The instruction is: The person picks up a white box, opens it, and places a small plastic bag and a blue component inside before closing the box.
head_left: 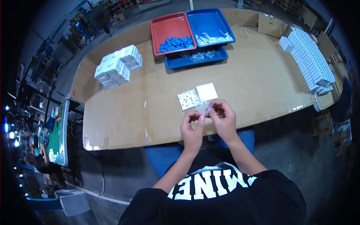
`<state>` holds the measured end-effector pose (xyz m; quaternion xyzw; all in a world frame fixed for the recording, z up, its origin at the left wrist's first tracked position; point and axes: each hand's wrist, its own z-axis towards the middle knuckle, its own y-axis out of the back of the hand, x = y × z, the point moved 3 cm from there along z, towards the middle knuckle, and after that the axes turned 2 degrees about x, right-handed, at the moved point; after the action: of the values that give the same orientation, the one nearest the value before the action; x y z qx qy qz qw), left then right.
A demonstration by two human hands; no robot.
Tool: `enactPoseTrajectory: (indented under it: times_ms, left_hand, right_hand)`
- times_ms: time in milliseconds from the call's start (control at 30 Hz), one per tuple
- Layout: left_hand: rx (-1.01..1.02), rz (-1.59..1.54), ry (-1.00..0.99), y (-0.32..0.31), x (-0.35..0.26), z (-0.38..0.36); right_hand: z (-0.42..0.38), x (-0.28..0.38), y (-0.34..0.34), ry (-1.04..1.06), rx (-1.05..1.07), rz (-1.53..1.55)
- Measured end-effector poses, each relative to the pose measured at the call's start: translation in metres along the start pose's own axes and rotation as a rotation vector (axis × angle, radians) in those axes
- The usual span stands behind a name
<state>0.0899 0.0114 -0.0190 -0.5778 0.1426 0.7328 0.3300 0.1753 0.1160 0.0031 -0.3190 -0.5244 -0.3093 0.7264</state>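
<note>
My left hand (193,127) and my right hand (223,118) meet near the table's front edge, both closed in a pinch on a small clear plastic bag (203,107). What the bag contains is too small to tell. Just beyond my left hand lies a white square piece with a patterned face (188,99). Beside it, to the right, is a plain white square piece (207,91); both lie on the cardboard-covered table (165,123).
A red tray (168,28) of blue parts and a blue tray (210,24) of white parts stand at the back, above another blue tray (180,63) with clear bags. White boxes are stacked left (118,67) and right (309,60). A person (45,163) is far left.
</note>
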Motion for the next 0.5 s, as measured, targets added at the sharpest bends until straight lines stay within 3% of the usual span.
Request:
enactPoseTrajectory:
  times_ms: [133, 200, 267, 500]
  left_hand:
    - [0.132, -0.182, 0.34, 0.002, 0.016, 0.02]
    - [0.17, -0.21, 0.476, -0.006, 0.027, 0.026]
    - [0.05, -0.226, 0.475, -0.015, 0.022, 0.036]
    - [0.028, -0.179, 0.364, -0.009, 0.034, 0.031]
  right_hand:
    - [0.005, -0.008, 0.014, -0.073, 0.081, -0.012]
    - [0.005, -0.008, 0.016, 0.028, 0.175, -0.087]
    - [0.01, -0.014, 0.018, -0.012, 0.195, -0.06]
    - [0.022, -0.024, 0.028, -0.227, 0.147, 0.105]
